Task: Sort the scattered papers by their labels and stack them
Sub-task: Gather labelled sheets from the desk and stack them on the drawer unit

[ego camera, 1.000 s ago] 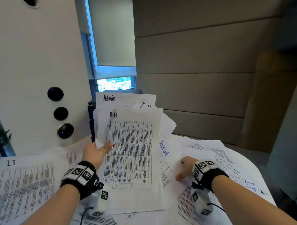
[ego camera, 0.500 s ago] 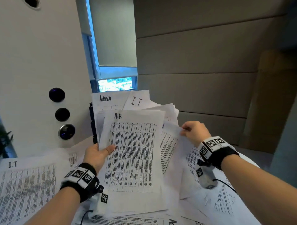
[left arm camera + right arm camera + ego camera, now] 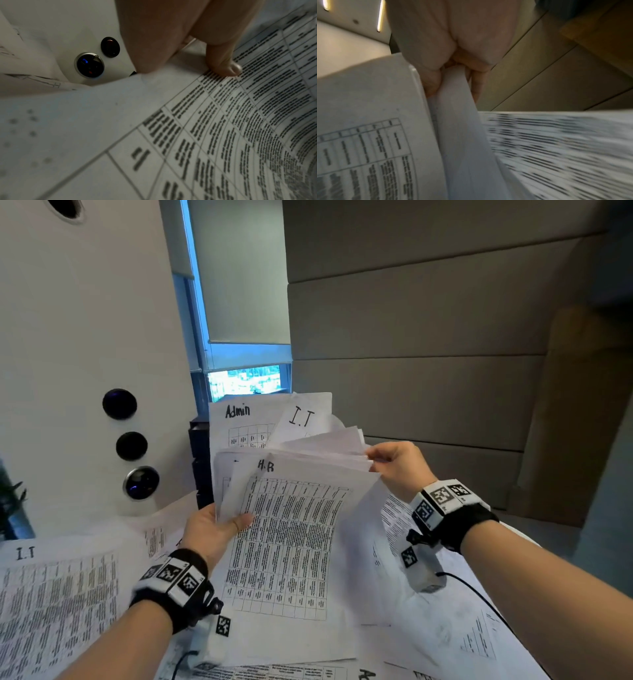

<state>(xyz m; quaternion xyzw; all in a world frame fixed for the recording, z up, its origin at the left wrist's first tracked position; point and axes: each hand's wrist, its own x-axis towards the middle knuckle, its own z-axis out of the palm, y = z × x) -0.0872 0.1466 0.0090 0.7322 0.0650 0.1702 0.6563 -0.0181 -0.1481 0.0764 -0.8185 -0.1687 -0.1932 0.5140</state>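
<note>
The left hand (image 3: 209, 534) grips the fanned bundle of white printed sheets (image 3: 291, 549) at its nine o'clock edge, thumb laid flat across the front page's table and the other fingers behind; in the left wrist view the thumb tip (image 3: 229, 69) presses on the printed rows. Its forearm comes up from seven o'clock, wearing a black wristband with square coded markers (image 3: 171, 580). The front page, labelled "H.R" (image 3: 265, 466) in hand-written marker, stands tilted toward the viewer. At two o'clock of the bundle the right hand (image 3: 399, 469) pinches the top corner of several pages, fingers curled tight on the paper; the right wrist view shows thumb and fingers (image 3: 476, 81) clamped on a white fold. Its forearm enters from four o'clock. Behind the bundle, at twelve o'clock, rise a sheet marked "Admin" (image 3: 238, 410) and one marked "I.T" (image 3: 301, 417). More loose printed pages (image 3: 445, 628) cover the table (image 3: 513, 539); a page headed "I.T" (image 3: 51, 594) lies at eight o'clock. Farther off stands a white panel with three round dark buttons (image 3: 132, 445).
</note>
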